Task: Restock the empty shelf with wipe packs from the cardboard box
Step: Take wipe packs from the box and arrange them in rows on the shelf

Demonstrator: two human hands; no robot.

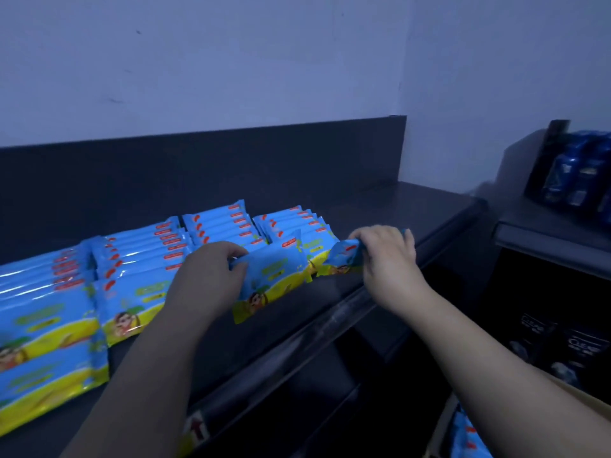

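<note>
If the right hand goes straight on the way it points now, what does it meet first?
The right hand, holding a wipe pack, points toward the back-left. It would probably meet the standing row of packs first, though depth is unclear.

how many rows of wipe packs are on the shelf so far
4 rows on the shelf: far-left row, second row, third row behind the left hand, fourth row beside the right hand. More may lie beyond the left edge.
</note>
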